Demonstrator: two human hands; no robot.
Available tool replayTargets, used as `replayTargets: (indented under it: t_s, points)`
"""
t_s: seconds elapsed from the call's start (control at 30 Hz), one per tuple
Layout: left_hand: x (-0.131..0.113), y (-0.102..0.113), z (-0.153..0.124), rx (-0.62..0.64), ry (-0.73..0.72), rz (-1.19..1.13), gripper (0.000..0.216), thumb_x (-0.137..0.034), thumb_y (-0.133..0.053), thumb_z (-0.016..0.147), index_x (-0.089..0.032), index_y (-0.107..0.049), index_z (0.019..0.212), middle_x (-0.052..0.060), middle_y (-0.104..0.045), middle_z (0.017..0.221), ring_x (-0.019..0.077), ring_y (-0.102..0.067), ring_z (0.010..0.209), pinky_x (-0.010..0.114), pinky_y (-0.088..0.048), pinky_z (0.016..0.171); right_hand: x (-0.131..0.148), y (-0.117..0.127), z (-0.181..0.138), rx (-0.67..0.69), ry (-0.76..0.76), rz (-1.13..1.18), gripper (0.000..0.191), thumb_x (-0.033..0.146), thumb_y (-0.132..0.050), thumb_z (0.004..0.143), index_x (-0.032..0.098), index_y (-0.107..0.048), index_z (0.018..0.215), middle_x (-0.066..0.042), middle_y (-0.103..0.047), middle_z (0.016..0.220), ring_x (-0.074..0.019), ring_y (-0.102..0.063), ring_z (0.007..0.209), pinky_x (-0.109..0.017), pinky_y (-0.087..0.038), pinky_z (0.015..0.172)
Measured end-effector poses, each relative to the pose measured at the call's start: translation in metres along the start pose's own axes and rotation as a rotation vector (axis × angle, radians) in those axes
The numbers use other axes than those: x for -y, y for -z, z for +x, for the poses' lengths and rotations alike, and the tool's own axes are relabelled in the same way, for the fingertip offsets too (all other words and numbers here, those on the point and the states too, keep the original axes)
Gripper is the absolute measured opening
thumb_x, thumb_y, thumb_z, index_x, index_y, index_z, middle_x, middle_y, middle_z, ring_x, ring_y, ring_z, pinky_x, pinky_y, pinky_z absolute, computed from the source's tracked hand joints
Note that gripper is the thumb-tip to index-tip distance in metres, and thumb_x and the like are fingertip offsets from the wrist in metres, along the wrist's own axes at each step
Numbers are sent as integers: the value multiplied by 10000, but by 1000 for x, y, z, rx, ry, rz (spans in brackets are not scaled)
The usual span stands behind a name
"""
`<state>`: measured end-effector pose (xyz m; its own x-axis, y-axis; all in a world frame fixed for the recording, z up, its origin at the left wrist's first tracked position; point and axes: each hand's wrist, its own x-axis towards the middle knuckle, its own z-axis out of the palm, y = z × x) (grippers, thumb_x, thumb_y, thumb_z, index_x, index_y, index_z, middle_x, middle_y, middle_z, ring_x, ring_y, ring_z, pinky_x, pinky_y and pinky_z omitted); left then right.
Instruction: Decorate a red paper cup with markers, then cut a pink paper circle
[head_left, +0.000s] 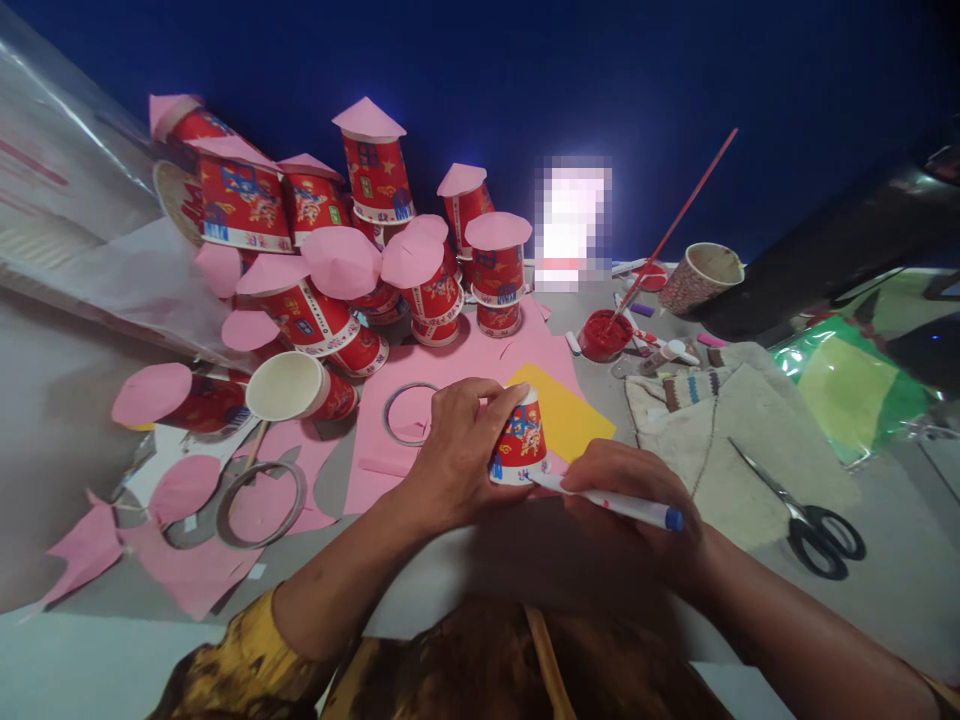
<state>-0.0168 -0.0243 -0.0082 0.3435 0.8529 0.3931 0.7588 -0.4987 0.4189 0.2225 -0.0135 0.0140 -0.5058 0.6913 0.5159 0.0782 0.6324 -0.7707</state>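
My left hand [469, 435] is closed around a red paper cup [523, 440], held upside down with its white rim low. Blue drawing and gold patterns show on the cup's side. Between the fingers of my right hand [637, 485] is a white marker [611, 500] with a blue end, its tip at the cup's rim. Beneath and behind the cup lie a yellow paper sheet [566, 410] and a pink paper sheet [465, 365]. A roll of tape [390, 425] rests on the pink sheet, left of my left hand.
Several red cups with pink paper cones [375, 165] stand stacked at the back left. A tape roll [223, 510] lies among pink scraps. To the right are a red paint pot [604, 335] with a stick, a cloth [731, 435], scissors [799, 515] and a patterned cup [701, 280].
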Motion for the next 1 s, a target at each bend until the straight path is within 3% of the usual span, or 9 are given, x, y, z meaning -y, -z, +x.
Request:
replayTargets:
  t_s: [0.33, 0.5, 0.6, 0.67, 0.83, 1.0]
  points:
    - [0, 0, 1, 10, 1, -15, 994, -542, -858, 782, -261, -356, 1593, 162, -511, 1362, 381, -527, 1274, 535, -428, 1047, 1, 0, 1, -26, 9, -28, 57, 179, -699, 968, 231, -709, 987, -17, -773, 761, -164, -717, 622, -271, -559, 586]
    - [-3, 2, 2, 37, 84, -72, 1001, -476, -914, 729, -276, -404, 1567, 148, -502, 1368, 370, -530, 1269, 548, -455, 1067, 3, 5, -2, -157, 2, -129, 192, 150, -664, 1006, 281, -718, 1135, -47, -821, 887, -216, -782, 750, -336, -619, 679]
    - [-6, 7, 3, 63, 138, -187, 1030, -440, -926, 734, -315, -375, 1594, 139, -492, 1409, 368, -519, 1313, 562, -458, 1114, -2, 7, -2, -144, 26, -230, 257, 161, -646, 1026, 293, -706, 1238, -64, -835, 969, -244, -801, 826, -376, -637, 741]
    - [-7, 10, 4, 66, 160, -271, 1041, -479, -923, 755, -339, -347, 1611, 136, -494, 1434, 372, -507, 1354, 572, -457, 1144, -9, 9, -1, -107, 32, -284, 287, 268, -708, 1018, 280, -690, 1304, -87, -833, 1038, -268, -799, 907, -402, -641, 807]
    - [-7, 11, 3, 82, 162, -351, 1065, -516, -942, 732, -372, -347, 1604, 123, -497, 1465, 377, -490, 1393, 596, -451, 1174, -31, 14, -3, 4, -93, -357, 796, 695, -817, 838, 251, -617, 1467, -148, -779, 1249, -326, -721, 1030, -455, -624, 853]
    - [-6, 7, 0, 94, 125, -370, 1129, -519, -981, 671, -376, -351, 1596, 112, -489, 1467, 375, -496, 1379, 591, -449, 1176, -43, 17, -5, 143, -145, -324, 911, 626, -897, 791, 270, -542, 1551, -139, -744, 1273, -330, -675, 1069, -463, -617, 879]
